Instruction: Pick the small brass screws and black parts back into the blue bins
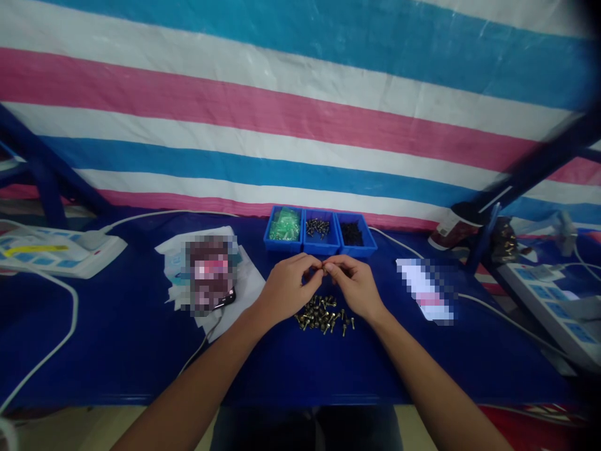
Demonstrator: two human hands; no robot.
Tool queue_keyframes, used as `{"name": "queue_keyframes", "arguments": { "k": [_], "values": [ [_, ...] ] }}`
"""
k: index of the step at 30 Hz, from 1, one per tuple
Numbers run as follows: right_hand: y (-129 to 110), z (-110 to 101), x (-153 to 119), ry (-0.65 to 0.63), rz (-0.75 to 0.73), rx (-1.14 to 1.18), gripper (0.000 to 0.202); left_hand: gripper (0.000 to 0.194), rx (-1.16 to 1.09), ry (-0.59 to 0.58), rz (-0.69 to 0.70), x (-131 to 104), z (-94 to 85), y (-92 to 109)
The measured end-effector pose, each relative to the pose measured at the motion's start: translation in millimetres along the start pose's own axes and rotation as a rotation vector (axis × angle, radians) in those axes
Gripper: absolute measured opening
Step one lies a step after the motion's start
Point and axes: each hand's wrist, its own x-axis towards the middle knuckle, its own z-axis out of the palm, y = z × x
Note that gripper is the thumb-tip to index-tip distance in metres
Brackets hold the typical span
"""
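Note:
My left hand (292,283) and my right hand (353,282) meet fingertip to fingertip above the table. Both are closed in a pinch on a tiny part that the fingers mostly hide. Just below them on the blue tabletop lies a loose pile of small brass-coloured screws (320,315), some with dark heads. Beyond the hands, three blue bins stand side by side. The left bin (283,245) has a green plastic bag (286,224) in it, the middle bin (323,245) holds small metal screws (317,227), and the right bin (364,252) holds small black parts (351,233).
Left of the hands, a phone (209,275) lies on papers (251,282). Another lit phone (425,291) is at the right, with a cable. Power strips (101,254) (554,307) sit at both sides. A dark cup (453,227) stands back right, before striped sheeting (282,113).

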Motion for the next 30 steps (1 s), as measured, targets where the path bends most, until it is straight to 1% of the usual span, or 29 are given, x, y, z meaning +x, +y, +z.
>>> {"name": "queue_keyframes", "arguments": {
  "k": [7,15,19,23,27,30],
  "values": [
    [-0.5,-1.6,-2.4,-0.042,-0.024,-0.060,0.024,0.012,-0.048,0.040,-0.012,0.4,-0.3,1.1],
    [-4.7,1.6,-5.9,-0.044,-0.151,-0.189,0.021,0.010,-0.053,0.049,-0.006,-0.2,0.6,-0.4],
    [-5.7,3.5,-7.3,-0.053,-0.208,-0.269,0.021,0.007,-0.045,0.075,-0.036,0.7,0.4,0.1],
    [-7.7,4.3,-8.4,-0.097,-0.273,-0.356,0.025,0.006,-0.016,0.100,-0.078,1.8,-0.4,-1.0],
    [-8.9,1.5,-7.8,-0.105,-0.356,-0.422,0.021,0.008,-0.002,0.075,-0.098,1.8,-1.7,-2.5],
    [-7.5,-1.5,-7.3,-0.105,-0.387,-0.474,0.020,0.009,-0.007,0.050,-0.105,1.4,-2.7,-2.5]
  ]
}}
